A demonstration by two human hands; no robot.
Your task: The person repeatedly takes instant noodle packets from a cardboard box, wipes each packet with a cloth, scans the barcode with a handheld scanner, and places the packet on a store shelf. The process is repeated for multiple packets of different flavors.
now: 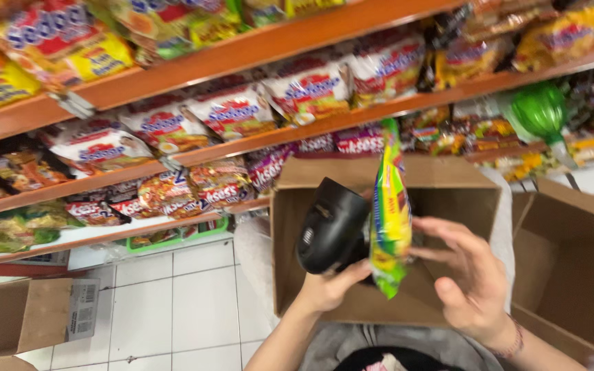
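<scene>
Left hand [328,288] grips black handheld scanner [331,233]. Right hand [472,275] at 3 o'clock of it, fingers spread, steadying yellow-green snack packet [390,213] edge-on between both hands, above open cardboard box [448,192]. Best to keep packet flat to scanner face, I'd say. Further back, 12 o'clock: orange shelves [242,51] of noodle packs.

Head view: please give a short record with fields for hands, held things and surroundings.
left hand: holds black handheld scanner
right hand: open fingers against green and yellow snack packet, held upright
behind hands: open cardboard box
right side: second open box
background: orange shelves with noodle packets
floor: white tiles
</scene>
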